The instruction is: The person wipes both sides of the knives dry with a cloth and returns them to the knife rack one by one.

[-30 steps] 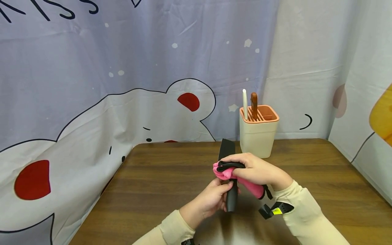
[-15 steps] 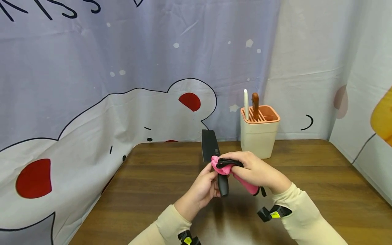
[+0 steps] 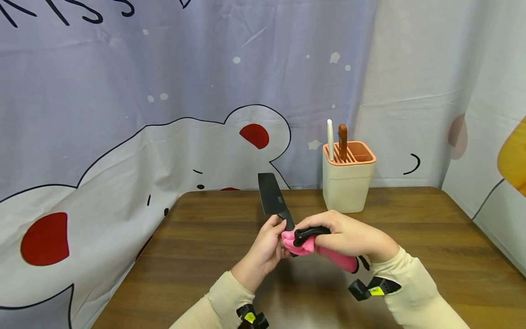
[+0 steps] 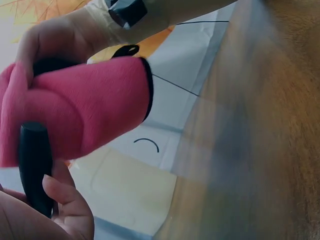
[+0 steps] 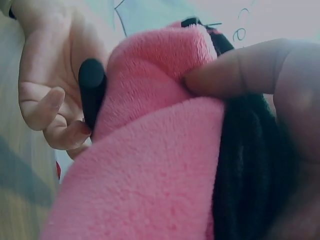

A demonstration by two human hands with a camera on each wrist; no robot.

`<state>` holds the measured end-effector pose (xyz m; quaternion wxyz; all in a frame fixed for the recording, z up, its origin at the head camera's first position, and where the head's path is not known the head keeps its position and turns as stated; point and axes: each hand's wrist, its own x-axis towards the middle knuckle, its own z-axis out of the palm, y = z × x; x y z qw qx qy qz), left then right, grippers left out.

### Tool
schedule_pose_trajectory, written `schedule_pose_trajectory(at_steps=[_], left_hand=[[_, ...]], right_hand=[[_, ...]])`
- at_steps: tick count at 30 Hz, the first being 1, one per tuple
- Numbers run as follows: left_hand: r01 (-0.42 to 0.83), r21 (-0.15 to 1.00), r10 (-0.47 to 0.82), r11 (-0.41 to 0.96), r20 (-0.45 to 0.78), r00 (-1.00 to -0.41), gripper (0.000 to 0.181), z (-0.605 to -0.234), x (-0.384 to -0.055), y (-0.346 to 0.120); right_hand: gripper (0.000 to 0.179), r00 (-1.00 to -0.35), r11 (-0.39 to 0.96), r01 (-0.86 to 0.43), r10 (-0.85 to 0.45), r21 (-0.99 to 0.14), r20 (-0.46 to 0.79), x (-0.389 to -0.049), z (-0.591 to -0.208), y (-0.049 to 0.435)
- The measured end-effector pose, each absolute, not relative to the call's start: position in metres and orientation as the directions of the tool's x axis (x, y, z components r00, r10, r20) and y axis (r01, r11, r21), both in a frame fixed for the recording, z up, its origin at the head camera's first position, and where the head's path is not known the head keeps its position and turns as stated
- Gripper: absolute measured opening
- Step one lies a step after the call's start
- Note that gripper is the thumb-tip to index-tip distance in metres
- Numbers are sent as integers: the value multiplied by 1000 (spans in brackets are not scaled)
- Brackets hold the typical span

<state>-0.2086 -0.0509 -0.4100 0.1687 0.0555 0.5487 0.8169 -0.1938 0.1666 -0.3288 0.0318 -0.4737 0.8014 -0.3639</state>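
A black kitchen knife (image 3: 272, 194) with a broad blade points away and slightly left above the table. My left hand (image 3: 263, 249) holds it where blade and handle meet, thumb on top. In my right hand (image 3: 347, 235) is a folded pink cloth (image 3: 299, 244) with black edging, gripped between thumb and fingers and laid over the knife's handle. The handle's rounded end (image 4: 35, 150) shows beside the pink cloth (image 4: 105, 100) in the left wrist view. From the right wrist, the right thumb presses into the cloth (image 5: 145, 165), with the left hand (image 5: 55, 85) beyond the handle.
Toward the back right of the wooden table (image 3: 213, 233) stands a cream knife block (image 3: 347, 187) with an orange slotted top. A white handle (image 3: 330, 139) and a brown handle (image 3: 342, 141) stick up from it. A printed curtain (image 3: 185, 91) hangs behind the table.
The knife's blade has swung to the left. My left hand has shifted up from the handle toward the blade, and the right hand's cloth has moved from the blade end down over the handle.
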Motion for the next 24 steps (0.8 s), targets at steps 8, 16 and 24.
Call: schedule_pose_trajectory(at_steps=[8,16,24], left_hand=[[-223,916,324,-334,-111,-940,13,-411,-212,-53],[-231,927,345,-295,-122,-931,12,-411,-207,-50],[-222,934,356,-281,-113,-928,13,-408,-207,-52]], right_hand=[[44,-530,221,-707,-795,-672,295,-197,-328,172],[43,-717,419,-677,-563,-605,412,-211,-341,166],[44,-707,443,-697,-553,-563,441,-214,-352,154]])
